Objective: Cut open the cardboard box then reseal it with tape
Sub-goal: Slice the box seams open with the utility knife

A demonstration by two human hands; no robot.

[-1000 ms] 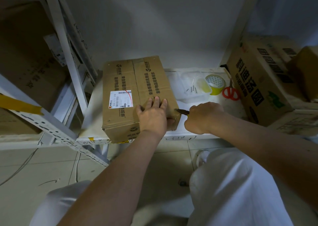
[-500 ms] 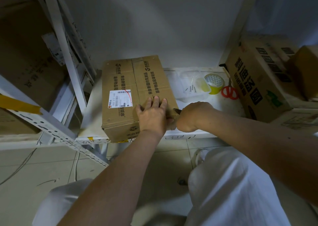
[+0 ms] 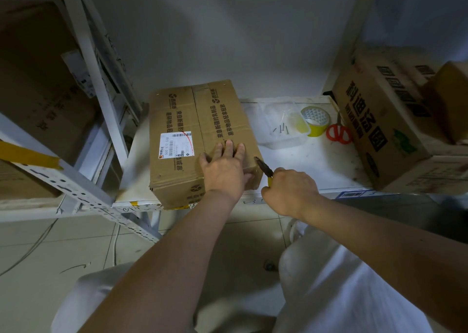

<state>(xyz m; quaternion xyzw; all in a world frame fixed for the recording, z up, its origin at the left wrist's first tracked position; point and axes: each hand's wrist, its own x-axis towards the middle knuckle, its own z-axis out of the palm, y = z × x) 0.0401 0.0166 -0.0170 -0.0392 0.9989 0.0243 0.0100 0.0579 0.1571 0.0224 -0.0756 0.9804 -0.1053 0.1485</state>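
Lying flat on the white shelf [image 3: 316, 165], the brown cardboard box [image 3: 200, 130] sits at its left end with its near corner at the front edge. Its top flaps meet along a centre seam that runs away from the person, with printed Chinese text on either side and a white shipping label [image 3: 177, 144] stuck on the left flap. The left hand [image 3: 225, 169] rests flat on the near right part of the top, fingers straight and spread, thumb hooked down over the box's right side. The right hand [image 3: 291, 190] is closed round a yellow-handled cutter [image 3: 264, 168], whose dark tip touches the box's upper right edge just beside the left thumb; whether it has pierced the cardboard cannot be told. Half a second ago the right hand was pressed close against the box's side with the blade almost hidden; now it has pulled back toward the person, and the blade and a bit of yellow handle show clearly. The left hand and the box are where they were. Farther right on the shelf stand a clear plastic tub [image 3: 283, 132] with a few small nails, a roll of yellow tape [image 3: 315, 121] and red-handled scissors [image 3: 338, 132], near a larger printed carton [image 3: 374, 119].
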